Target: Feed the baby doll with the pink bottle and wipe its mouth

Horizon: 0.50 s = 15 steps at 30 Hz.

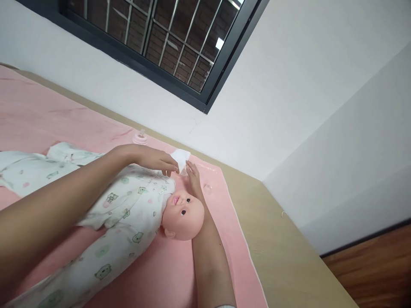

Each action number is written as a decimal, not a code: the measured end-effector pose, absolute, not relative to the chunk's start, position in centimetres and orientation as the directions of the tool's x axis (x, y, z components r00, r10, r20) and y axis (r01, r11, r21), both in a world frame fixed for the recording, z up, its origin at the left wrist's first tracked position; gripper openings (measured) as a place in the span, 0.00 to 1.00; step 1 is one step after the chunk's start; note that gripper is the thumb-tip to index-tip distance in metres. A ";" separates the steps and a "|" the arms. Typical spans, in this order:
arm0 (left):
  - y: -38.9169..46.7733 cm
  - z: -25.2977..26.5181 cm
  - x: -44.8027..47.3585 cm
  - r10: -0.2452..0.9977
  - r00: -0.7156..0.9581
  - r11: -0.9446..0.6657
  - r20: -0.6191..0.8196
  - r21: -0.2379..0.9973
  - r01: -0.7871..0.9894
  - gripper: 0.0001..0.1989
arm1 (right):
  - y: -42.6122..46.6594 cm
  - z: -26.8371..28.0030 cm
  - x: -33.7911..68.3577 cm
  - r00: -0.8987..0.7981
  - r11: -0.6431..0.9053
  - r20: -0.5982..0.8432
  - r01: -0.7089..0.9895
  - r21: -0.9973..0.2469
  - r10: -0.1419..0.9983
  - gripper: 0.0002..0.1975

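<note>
Can see a baby doll [138, 201] lying on its back on a pink mat [170, 269], in the lower left and middle of the view, with its bald head [186, 218] toward the right. Dressed in a white outfit [128, 220] with small printed bears, mostly green. Reaching from the left over the chest of the doll with the left hand [157, 160], bent downward near the shoulder, fingers close together. Reaching past the head with the right hand [193, 175], fingers raised just beside those of the left, with a narrow space between. Can notice there a white tissue [180, 158] at the fingertips of both hands, but cannot tell for sure about a firm grip by either. Can find also a pink bottle collar with clear nipple [140, 137] on the mat, behind the left wrist, and a small clear cap [208, 188] to the right of the right hand. Farther back, can see a white wall [244, 111] and a dark-framed window [205, 96] with metal bars.
</note>
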<state>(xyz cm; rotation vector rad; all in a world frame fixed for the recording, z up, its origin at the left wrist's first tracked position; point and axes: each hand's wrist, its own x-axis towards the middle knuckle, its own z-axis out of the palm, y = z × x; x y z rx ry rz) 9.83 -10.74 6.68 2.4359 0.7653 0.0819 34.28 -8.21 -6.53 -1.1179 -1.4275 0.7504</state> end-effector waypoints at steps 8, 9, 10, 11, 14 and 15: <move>-11.2 6.5 8.7 0.584 0.811 -0.740 0.035 0.434 0.514 0.24 | -8.3 -3.2 36.4 0.220 0.369 0.364 0.021 -0.929 0.905 0.24; -11.0 6.5 8.5 0.581 0.811 -0.750 0.071 0.435 0.499 0.24 | -8.7 -2.5 36.4 0.238 0.353 0.351 0.036 -0.935 0.906 0.24; -10.9 6.5 8.4 0.573 0.812 -0.763 0.110 0.432 0.480 0.23 | -9.2 -1.8 36.3 0.244 0.334 0.338 0.060 -0.941 0.909 0.24; -10.7 6.5 8.3 0.565 0.812 -0.777 0.144 0.425 0.465 0.22 | -9.6 -1.2 36.1 0.241 0.316 0.328 0.090 -0.945 0.913 0.23; -10.5 6.5 8.1 0.553 0.811 -0.796 0.190 0.408 0.447 0.22 | -11.0 0.4 35.4 0.185 0.276 0.313 0.199 -0.940 0.932 0.20; -10.5 6.5 8.1 0.559 0.805 -0.794 0.197 0.408 0.451 0.22 | -11.4 0.9 35.2 0.155 0.266 0.308 0.243 -0.933 0.939 0.19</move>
